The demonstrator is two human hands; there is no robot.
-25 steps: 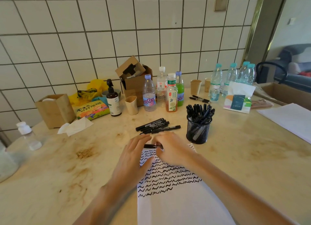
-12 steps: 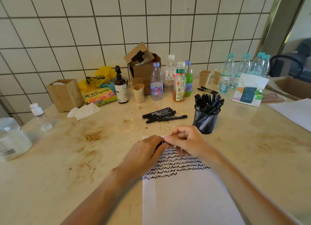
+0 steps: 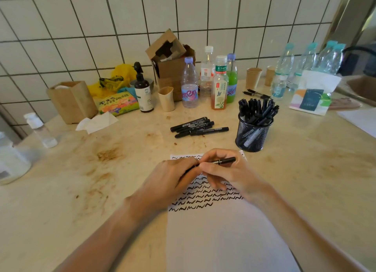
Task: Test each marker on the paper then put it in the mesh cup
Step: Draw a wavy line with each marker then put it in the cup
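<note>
Markers are what I work with, and one marker (image 3: 220,161) is now between my two hands in the middle of the frame, above the top rows of squiggles on the paper (image 3: 223,235). My right hand (image 3: 227,174) pinches its barrel with thumb and fingers, and my left hand (image 3: 173,180) curls around the other end, which is hidden, so I cannot tell if the cap is on or off there. I judge that I am pulling off or pushing on the cap. Such a marker is light, stiff and smooth, so it can slip or roll; I think the best place to hold it is the middle of the barrel, with the cap end taken by the other hand. A tip without cap could stain my fingers. Four more markers (image 3: 198,127) lie together on the table (image 3: 61,190), above the paper toward the centre. The mesh cup (image 3: 252,138) stands near, to the upper right of my hands, already quite full of markers, so a new one must go in upright between the others.
</note>
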